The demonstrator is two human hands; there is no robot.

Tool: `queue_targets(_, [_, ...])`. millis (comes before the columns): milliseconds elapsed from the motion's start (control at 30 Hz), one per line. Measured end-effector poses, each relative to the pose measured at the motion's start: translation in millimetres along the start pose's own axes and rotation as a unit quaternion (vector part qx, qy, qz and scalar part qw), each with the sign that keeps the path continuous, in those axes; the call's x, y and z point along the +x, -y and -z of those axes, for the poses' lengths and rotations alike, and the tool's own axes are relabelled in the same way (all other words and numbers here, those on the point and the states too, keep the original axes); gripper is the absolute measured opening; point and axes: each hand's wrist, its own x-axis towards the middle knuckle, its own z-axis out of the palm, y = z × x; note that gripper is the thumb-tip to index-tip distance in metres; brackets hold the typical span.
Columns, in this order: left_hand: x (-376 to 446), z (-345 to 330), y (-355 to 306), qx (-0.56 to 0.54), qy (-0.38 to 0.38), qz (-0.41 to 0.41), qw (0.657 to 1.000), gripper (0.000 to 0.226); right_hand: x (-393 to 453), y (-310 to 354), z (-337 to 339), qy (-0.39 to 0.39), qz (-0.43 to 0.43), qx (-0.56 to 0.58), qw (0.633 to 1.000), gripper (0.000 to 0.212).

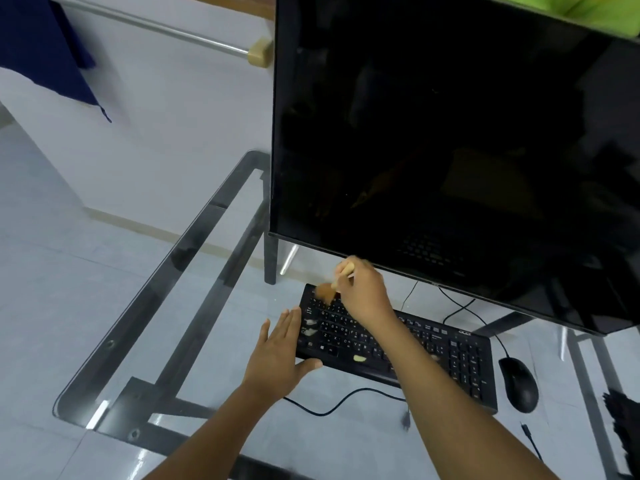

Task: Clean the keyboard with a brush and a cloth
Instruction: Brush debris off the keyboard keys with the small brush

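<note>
Your right hand (362, 294) has its fingers curled round the pale wooden handle of a brush (337, 280), whose brownish, motion-blurred bristles meet the far left corner of the keyboard (460, 362); the wrist bends down and the forearm crosses the keys from the lower right. Your left hand (280, 355) lies flat with fingers straight and together, holding nothing, its fingertips against the keyboard's left edge and its thumb spread along the near edge. The black keyboard sits slantwise on a glass table (214, 341) with a dark metal frame, through which pale floor tiles show. A few light specks lie among the keys. A large dark monitor (450, 133) stands just behind the keyboard, its lower edge overhanging your right hand. A black mouse (519, 384) rests just right of the keyboard, and a black cable (332, 408) loops on the glass near your forearms. A dark, ragged-edged thing at the right border is cut off and cannot be identified. A white wall, a metal rail (156, 27) and blue fabric (45, 46) fill the far left.
</note>
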Motion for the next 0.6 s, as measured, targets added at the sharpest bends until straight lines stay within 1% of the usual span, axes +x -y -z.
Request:
queue_targets(33, [0,0,1,-0.001,0.001,-0.001,1.000,0.098,1,-2,3,-0.040,-0.009,0.012,0.999,0.012])
queue_targets(67, [0,-1,2,-0.002,-0.002,-0.003,1.000,0.098,0,-3,7,-0.046,-0.008,0.023,0.999,0.012])
queue_targets(100, [1,-2,3,-0.001,-0.005,-0.006,1.000,0.098,-1,-4,9,-0.028,-0.003,0.041,0.999,0.012])
queue_targets(133, [1,-3,4,0.001,-0.006,-0.008,1.000,0.098,-2,-5,8,0.013,0.003,0.045,0.999,0.012])
queue_targets(167, [1,-3,5,0.002,-0.004,-0.010,1.000,0.098,-4,-3,7,0.044,0.011,0.025,0.999,0.012])
queue_targets(200, [1,-3,5,0.002,-0.001,-0.011,1.000,0.098,-4,-2,5,0.044,0.015,0.009,0.999,0.012])
queue_targets(267, [0,-2,4,0.001,0.004,-0.012,1.000,0.097,-1,-1,5,-0.015,0.016,-0.009,1.000,0.013])
queue_targets(300, [0,0,4,-0.003,0.004,-0.012,1.000,0.097,0,0,7,-0.028,0.022,-0.007,0.999,0.013])
queue_targets(333, [0,1,4,-0.007,0.001,-0.013,1.000,0.097,1,-1,8,-0.017,0.030,-0.002,0.999,0.013])
queue_targets(367, [0,1,4,-0.008,0.000,-0.014,1.000,0.097,2,-2,9,0.017,0.027,0.008,0.999,0.012])
queue_targets(400, [0,2,4,-0.007,0.002,-0.014,1.000,0.097,1,-3,10,0.050,0.033,-0.011,0.998,0.012])
queue_targets(433, [0,3,4,-0.007,0.005,-0.014,1.000,0.098,1,-3,11,0.057,0.025,-0.028,0.998,0.012])
queue_targets(500, [0,4,5,-0.008,0.017,-0.008,1.000,0.101,3,-7,15,-0.021,0.008,-0.021,1.000,0.012])
queue_targets(533, [1,5,4,-0.008,0.023,-0.005,1.000,0.104,3,-10,19,-0.044,0.007,-0.008,0.999,0.013])
queue_targets(567, [2,6,3,-0.006,0.028,-0.002,1.000,0.108,3,-13,23,-0.041,0.011,0.010,0.999,0.012])
queue_targets(600, [2,7,2,0.001,0.034,0.000,0.999,0.112,1,-15,26,-0.001,0.007,0.040,0.999,0.011])
